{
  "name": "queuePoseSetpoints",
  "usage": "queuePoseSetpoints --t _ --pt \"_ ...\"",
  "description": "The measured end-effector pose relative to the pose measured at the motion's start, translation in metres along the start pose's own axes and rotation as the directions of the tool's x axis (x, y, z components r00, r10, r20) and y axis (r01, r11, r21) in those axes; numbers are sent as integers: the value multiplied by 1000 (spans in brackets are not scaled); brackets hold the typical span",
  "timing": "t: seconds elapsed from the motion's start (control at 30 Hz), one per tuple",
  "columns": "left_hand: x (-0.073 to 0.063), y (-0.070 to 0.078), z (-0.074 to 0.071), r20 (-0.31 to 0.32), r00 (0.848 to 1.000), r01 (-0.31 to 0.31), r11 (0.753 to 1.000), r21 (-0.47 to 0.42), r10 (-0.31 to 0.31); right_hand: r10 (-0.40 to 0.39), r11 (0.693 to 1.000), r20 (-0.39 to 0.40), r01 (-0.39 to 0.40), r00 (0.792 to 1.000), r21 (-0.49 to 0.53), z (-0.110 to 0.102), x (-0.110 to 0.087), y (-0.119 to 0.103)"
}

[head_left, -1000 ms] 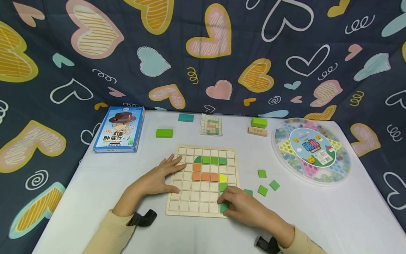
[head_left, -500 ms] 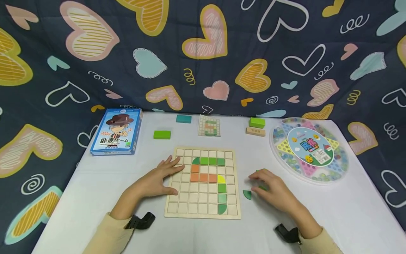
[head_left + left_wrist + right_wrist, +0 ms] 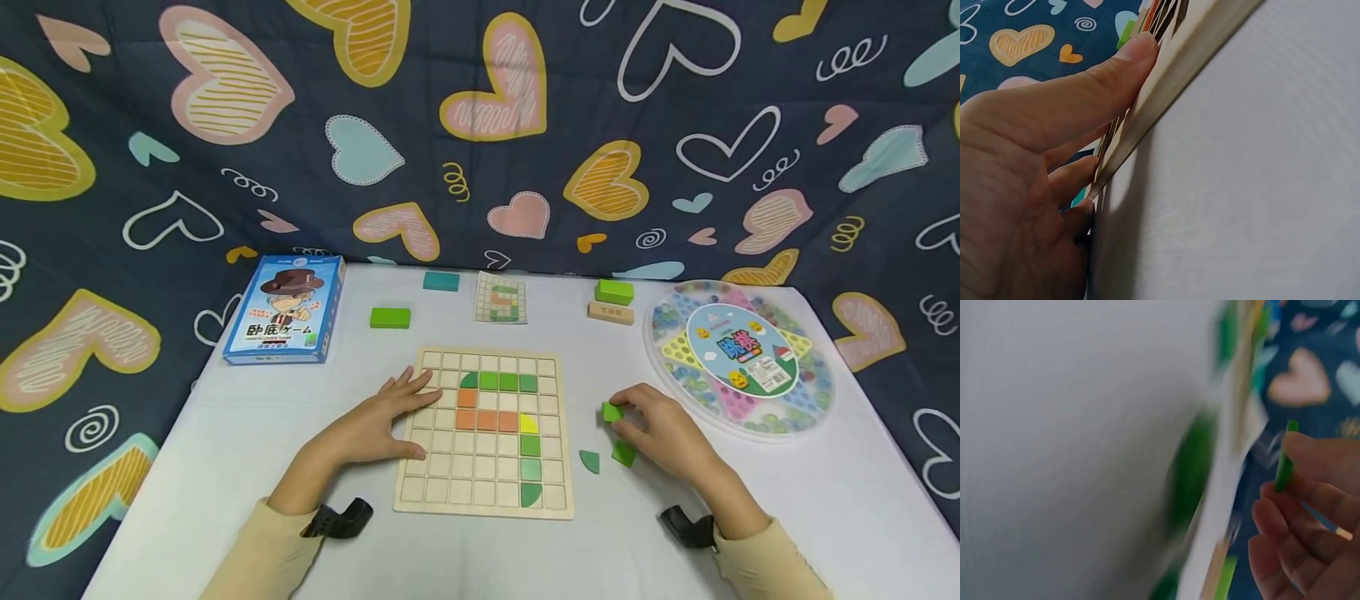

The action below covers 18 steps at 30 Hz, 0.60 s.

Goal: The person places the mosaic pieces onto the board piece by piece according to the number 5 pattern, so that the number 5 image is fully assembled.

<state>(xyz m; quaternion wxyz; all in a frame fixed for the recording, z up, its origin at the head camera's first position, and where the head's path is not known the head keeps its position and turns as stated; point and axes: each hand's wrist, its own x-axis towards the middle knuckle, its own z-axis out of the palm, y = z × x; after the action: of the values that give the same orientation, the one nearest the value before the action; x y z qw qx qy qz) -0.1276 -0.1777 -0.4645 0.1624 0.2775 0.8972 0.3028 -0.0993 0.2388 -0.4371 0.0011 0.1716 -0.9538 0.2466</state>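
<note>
My right hand [image 3: 663, 429] pinches a light green square tile [image 3: 611, 412] between thumb and fingers, right of the wooden grid board [image 3: 450, 487]. In the right wrist view the tile [image 3: 1284, 465] is seen edge-on, raised off the table. My left hand [image 3: 378, 423] rests spread on the board's left edge, its thumb [image 3: 1129, 56] along the rim. An S-like line of tiles lies in the grid: green ones on top, orange squares [image 3: 487, 420], a yellow rounded piece [image 3: 528, 423], then greens ending in a dark green quarter-round [image 3: 531, 496]. Another green square [image 3: 623, 452] and a quarter-round tile [image 3: 590, 462] lie loose.
A pattern card [image 3: 501, 298] lies behind the board, with teal [image 3: 441, 282] and green [image 3: 390, 318] blocks to its left. Green [image 3: 614, 292] and wooden [image 3: 611, 313] blocks are at its right. A blue game box [image 3: 285, 308] and round marble game [image 3: 738, 358] flank them.
My right hand has left the board's lower right, where a dark green quarter-round now shows, moved right to the loose tiles and picked up a green square. My left hand stays put.
</note>
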Motion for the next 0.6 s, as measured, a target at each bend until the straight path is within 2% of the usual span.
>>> queuePoseSetpoints --t 0.13,0.27,0.47,0.6 --pt "2 -1 0 7 1000 7 1000 4 -7 -122 985 -21 124 992 122 8 -3 -34" --pt "4 -1 -3 1 1000 5 1000 7 -5 -219 959 27 210 975 190 22 -5 -67" --pt "4 0 -5 7 1000 4 1000 -8 -4 -307 948 180 283 935 147 47 -5 -94" --pt "2 -1 -3 15 1000 3 1000 -14 -3 -328 945 231 315 916 91 58 -4 -101"
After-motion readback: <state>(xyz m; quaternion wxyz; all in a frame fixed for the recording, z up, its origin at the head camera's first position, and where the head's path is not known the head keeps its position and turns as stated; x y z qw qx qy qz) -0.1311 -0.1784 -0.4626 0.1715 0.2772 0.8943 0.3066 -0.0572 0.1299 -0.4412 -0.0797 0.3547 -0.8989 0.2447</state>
